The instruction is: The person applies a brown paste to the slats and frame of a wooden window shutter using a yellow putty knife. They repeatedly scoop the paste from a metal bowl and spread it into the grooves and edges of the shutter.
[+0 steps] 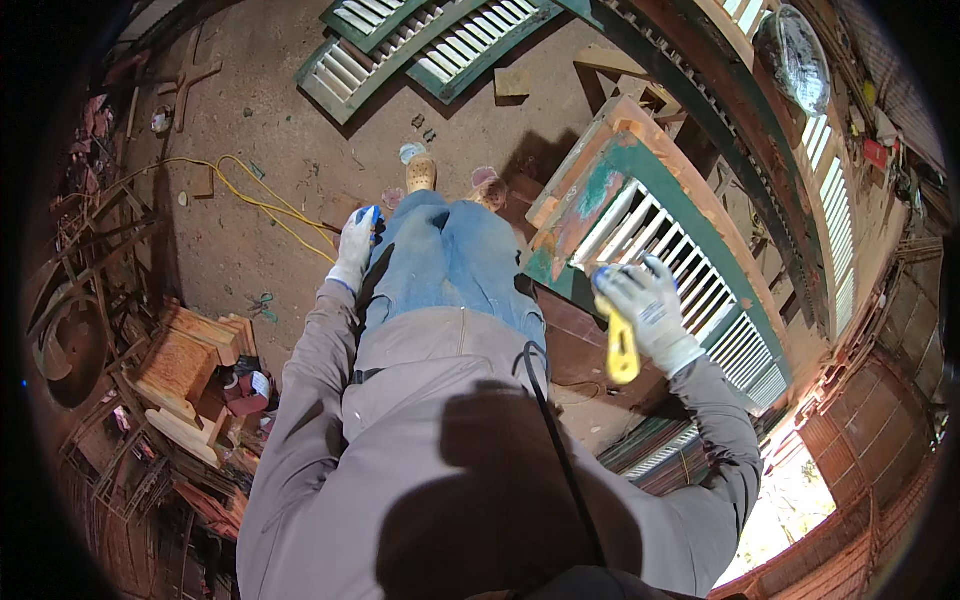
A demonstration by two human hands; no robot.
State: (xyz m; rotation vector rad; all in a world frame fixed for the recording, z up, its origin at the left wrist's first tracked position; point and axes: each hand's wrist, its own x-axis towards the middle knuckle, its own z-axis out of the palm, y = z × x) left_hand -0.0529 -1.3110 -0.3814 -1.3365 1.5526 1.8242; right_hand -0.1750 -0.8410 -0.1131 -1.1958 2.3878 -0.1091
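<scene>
My right hand (645, 300), in a white work glove, is closed around a yellow-handled tool (621, 350). The handle's broad end points back toward me; the working end, hidden partly by the fingers, is at the near end of the slats, and I cannot tell brush from scraper. A green louvred shutter (628, 172) with white slats (655, 234) lies tilted at my right. Its green paint is patchy at the near-left corner. My left hand (356, 243), gloved with blue showing at the fingers, hangs beside my left thigh, loosely bent, with nothing seen in it.
More louvred shutters (440, 55) lie on the floor ahead. Long curved green frames (735, 120) stand at the right. A yellow cord (265, 205) runs across the floor at left. Wooden furniture (180, 365) and heaped scrap crowd the left side. A wood block (511, 83) sits ahead.
</scene>
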